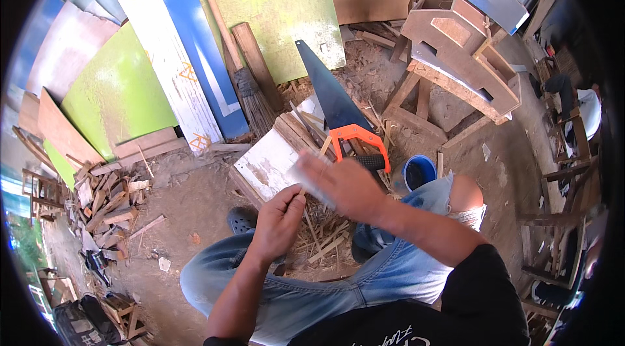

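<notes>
My left hand [278, 221] is closed in a pinch over the near end of a white-painted board. What lies between its fingertips is too small to make out. Just right of it, motion blurs my right hand [355, 188], its fingers pointing left over a flat pale grey piece [315, 184] that it seems to hold. Beyond both hands, a handsaw [330, 93] with an orange and black handle rests against wood pieces, blade pointing away. The white-painted board [262, 162] lies below my hands, partly hidden by them.
A blue bucket [418, 172] stands right of the saw. Wood scraps [107, 206] are heaped at left. A broom [250, 95] leans on green panels [273, 14]. A wooden frame [456, 59] stands at the far right. Thin offcuts [329, 248] litter the ground between my feet.
</notes>
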A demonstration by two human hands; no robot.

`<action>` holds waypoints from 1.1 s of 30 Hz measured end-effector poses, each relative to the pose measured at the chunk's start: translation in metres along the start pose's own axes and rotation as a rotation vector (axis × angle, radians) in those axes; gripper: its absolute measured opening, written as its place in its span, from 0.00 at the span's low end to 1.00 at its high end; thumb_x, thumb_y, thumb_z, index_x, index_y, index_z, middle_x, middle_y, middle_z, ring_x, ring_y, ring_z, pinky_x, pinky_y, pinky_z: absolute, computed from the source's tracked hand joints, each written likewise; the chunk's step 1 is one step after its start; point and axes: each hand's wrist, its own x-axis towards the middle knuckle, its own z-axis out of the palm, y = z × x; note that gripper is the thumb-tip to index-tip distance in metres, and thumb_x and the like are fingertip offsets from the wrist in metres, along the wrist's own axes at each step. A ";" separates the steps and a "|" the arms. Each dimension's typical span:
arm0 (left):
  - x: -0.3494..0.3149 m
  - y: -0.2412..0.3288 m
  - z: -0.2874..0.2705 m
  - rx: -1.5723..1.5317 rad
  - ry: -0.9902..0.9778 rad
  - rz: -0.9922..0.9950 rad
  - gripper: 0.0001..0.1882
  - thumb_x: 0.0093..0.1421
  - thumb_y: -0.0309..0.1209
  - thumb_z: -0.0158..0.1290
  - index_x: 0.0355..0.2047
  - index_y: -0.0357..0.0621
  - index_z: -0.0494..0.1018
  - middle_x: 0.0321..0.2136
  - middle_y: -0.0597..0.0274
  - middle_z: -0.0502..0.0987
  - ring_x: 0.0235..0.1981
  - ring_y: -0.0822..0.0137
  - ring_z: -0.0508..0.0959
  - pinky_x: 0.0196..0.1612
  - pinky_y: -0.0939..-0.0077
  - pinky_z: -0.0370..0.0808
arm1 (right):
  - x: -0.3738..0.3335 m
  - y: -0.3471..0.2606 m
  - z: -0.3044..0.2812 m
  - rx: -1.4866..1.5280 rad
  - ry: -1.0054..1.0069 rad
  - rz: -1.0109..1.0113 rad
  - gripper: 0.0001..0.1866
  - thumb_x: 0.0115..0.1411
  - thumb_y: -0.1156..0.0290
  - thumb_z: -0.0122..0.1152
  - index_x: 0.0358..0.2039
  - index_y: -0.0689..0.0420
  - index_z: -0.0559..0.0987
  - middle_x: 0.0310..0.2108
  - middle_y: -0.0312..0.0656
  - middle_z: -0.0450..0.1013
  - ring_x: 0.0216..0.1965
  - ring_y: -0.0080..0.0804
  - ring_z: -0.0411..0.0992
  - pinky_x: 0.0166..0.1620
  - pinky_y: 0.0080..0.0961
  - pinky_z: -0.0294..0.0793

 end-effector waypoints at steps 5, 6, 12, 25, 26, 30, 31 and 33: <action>-0.004 0.007 -0.004 0.008 -0.038 -0.083 0.14 0.70 0.30 0.48 0.51 0.34 0.74 0.28 0.74 0.70 0.31 0.82 0.66 0.35 0.85 0.67 | 0.001 0.001 0.001 -0.043 0.098 0.225 0.34 0.54 0.74 0.56 0.65 0.55 0.65 0.66 0.44 0.63 0.35 0.40 0.76 0.40 0.35 0.76; -0.004 0.007 -0.004 -0.006 -0.037 -0.060 0.14 0.70 0.30 0.48 0.51 0.34 0.74 0.28 0.74 0.70 0.31 0.82 0.66 0.35 0.86 0.66 | 0.002 0.002 0.000 0.021 0.020 0.105 0.35 0.54 0.74 0.56 0.65 0.55 0.65 0.66 0.44 0.62 0.36 0.41 0.76 0.40 0.36 0.77; -0.002 0.006 -0.004 -0.060 -0.038 -0.137 0.14 0.70 0.30 0.47 0.51 0.35 0.74 0.28 0.75 0.70 0.30 0.83 0.66 0.34 0.86 0.66 | 0.003 0.001 -0.002 0.002 0.115 0.259 0.32 0.55 0.77 0.53 0.63 0.56 0.67 0.67 0.44 0.61 0.39 0.41 0.77 0.43 0.36 0.77; -0.003 0.005 -0.007 -0.103 -0.069 -0.123 0.14 0.70 0.30 0.47 0.51 0.35 0.73 0.28 0.76 0.68 0.29 0.83 0.64 0.33 0.86 0.64 | -0.008 0.003 0.016 -0.052 0.013 -0.002 0.36 0.55 0.73 0.58 0.67 0.51 0.63 0.68 0.45 0.60 0.35 0.38 0.73 0.42 0.37 0.71; -0.003 0.004 -0.007 -0.106 -0.074 -0.129 0.14 0.70 0.30 0.47 0.51 0.35 0.73 0.28 0.76 0.68 0.29 0.83 0.64 0.33 0.86 0.64 | -0.007 0.002 0.016 -0.042 0.007 0.022 0.36 0.55 0.73 0.58 0.67 0.51 0.63 0.68 0.45 0.60 0.35 0.37 0.73 0.42 0.37 0.71; -0.002 0.004 -0.006 -0.199 -0.081 -0.115 0.14 0.70 0.30 0.47 0.51 0.35 0.73 0.28 0.76 0.68 0.30 0.83 0.64 0.33 0.87 0.64 | -0.003 -0.002 0.009 0.008 -0.010 -0.047 0.33 0.57 0.72 0.57 0.65 0.53 0.65 0.66 0.46 0.62 0.34 0.39 0.74 0.39 0.35 0.72; -0.003 0.005 -0.006 -0.175 -0.080 -0.145 0.14 0.70 0.30 0.47 0.51 0.35 0.73 0.28 0.76 0.69 0.30 0.83 0.64 0.34 0.86 0.65 | -0.002 -0.002 0.007 -0.067 0.007 -0.018 0.33 0.57 0.72 0.57 0.65 0.54 0.65 0.66 0.46 0.62 0.34 0.39 0.75 0.39 0.35 0.73; -0.004 0.007 -0.009 -0.113 -0.073 -0.213 0.14 0.70 0.30 0.47 0.51 0.35 0.73 0.29 0.75 0.70 0.31 0.83 0.65 0.34 0.86 0.65 | 0.002 -0.001 0.004 0.018 0.001 0.113 0.33 0.56 0.72 0.57 0.65 0.56 0.66 0.66 0.46 0.63 0.37 0.39 0.76 0.40 0.34 0.74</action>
